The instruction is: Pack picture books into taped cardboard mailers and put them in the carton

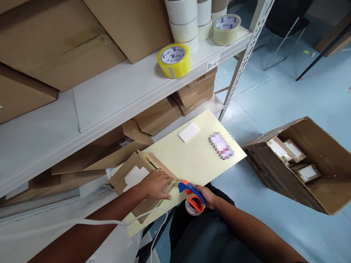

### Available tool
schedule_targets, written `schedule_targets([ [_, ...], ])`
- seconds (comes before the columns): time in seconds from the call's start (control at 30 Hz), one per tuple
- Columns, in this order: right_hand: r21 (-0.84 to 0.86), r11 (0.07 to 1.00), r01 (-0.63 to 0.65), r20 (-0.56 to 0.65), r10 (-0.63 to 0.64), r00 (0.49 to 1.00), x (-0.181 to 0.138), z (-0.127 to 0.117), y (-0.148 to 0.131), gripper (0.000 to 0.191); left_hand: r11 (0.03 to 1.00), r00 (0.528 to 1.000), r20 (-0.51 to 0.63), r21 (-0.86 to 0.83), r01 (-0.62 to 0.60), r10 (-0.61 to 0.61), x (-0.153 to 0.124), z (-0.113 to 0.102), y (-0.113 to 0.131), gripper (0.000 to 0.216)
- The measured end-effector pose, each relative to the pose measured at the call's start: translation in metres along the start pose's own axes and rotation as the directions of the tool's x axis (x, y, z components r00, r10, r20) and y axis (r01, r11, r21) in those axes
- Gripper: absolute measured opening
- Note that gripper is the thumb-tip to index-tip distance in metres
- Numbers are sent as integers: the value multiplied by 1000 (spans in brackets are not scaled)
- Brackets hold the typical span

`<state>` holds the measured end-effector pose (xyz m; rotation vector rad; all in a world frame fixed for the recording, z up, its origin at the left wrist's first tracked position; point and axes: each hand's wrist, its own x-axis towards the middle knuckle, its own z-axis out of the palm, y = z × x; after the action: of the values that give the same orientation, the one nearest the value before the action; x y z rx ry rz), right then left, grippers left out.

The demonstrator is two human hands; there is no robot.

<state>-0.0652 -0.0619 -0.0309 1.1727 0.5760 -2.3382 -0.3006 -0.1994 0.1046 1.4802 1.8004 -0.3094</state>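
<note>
A pale yellow board (197, 160) carries a small cardboard box (119, 181), a white card (189, 132) and perhaps a label (221, 145). The white shelf (123, 87) above bears tape rolls (173, 60); an open carton (274, 168) sits on the floor (274, 95).

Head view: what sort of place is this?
Probably a warehouse packing area: a labelled metal shelf holds cardboard boxes and tape rolls, an open carton of small packages sits on the floor, and the right hand grips a tape dispenser.

Yellow tape roll (173, 60) sits on the shelf (123, 87).
</note>
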Motion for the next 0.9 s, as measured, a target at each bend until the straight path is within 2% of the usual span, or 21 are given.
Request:
schedule_targets([
  [0.1, -1, 1000, -25, 13, 25, 1000, -1, 3, -5, 28, 995, 997, -43, 70, 67, -64, 6, 3, 10, 35],
  [0.2, 49, 999, -17, 50, 15, 999, 3, 11, -19, 35, 972, 971, -113, 80, 219, -210, 17, -6, -4, 29],
  [0.27, 83, 997, 8, 74, -14, 997, 11, 19, -36, 38, 926, 917, -171, 56, 373, -359, 26, -15, -17, 34],
  [0.33, 92, 995, 49, 80, -57, 995, 20, 30, -56, 38, 862, 844, -211, 16, 507, -493, 35, -25, -29, 39],
  [0.43, 68, 992, 106, 57, -109, 992, 34, 46, -81, 37, 774, 739, -246, -83, 628, -627, 47, -36, -41, 42],
  [0.5, 45, 992, 120, 63, -123, 990, 40, 53, -87, 38, 722, 678, -260, -149, 676, -688, 53, -40, -45, 43],
  [0.57, 35, 994, 103, 83, -105, 991, 39, 55, -82, 39, 699, 651, -264, -176, 694, -712, 58, -41, -47, 44],
  [0.67, 60, 998, 24, 88, -29, 996, 28, 46, -58, 40, 680, 634, -251, -196, 707, -731, 61, -37, -49, 46],
  [0.83, 18, 999, -46, 42, 45, 998, 2, 6, -1, 37, 599, 561, -213, -251, 760, -800, 58, -35, -66, 51],
  [0.87, -2, 999, -42, 35, 42, 998, -2, -2, 8, 37, 592, 555, -206, -261, 763, -806, 56, -36, -71, 53],
  [0.9, -24, 999, -33, 32, 33, 999, -4, -8, 16, 36, 606, 572, -201, -269, 749, -795, 54, -37, -76, 56],
])
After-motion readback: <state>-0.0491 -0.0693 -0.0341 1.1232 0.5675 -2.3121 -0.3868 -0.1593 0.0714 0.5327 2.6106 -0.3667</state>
